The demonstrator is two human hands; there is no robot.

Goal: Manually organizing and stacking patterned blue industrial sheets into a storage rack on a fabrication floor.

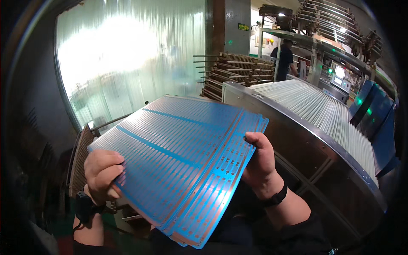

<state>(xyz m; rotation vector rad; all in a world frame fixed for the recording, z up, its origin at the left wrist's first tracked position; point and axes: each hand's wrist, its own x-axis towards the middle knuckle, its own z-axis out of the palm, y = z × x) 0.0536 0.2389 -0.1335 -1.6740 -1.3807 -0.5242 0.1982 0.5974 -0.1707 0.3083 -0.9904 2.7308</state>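
A thin stack of large blue circuit board panels (pixel 170 136) with rows of copper strips and small pads is held up, tilted, in front of me. At least two panels show, their edges slightly offset at the lower and right corners. My left hand (pixel 102 172) is closed over the left edge, fingers on the upper face. On the opposite edge, my right hand (pixel 261 163) grips the stack with its thumb on top; its other fingers are hidden underneath. Both wrists wear dark bands, the left one with a small black box.
To the right runs a metal-sided conveyor (pixel 276 108) with white rollers (pixel 314 106). Blue sheets (pixel 372 119) stand at its far right. Brown slatted racks (pixel 240 72) are piled behind it, and another rack (pixel 80 157) is at left. Beyond hang clear curtains (pixel 140 72); a person (pixel 284 61) stands farther back.
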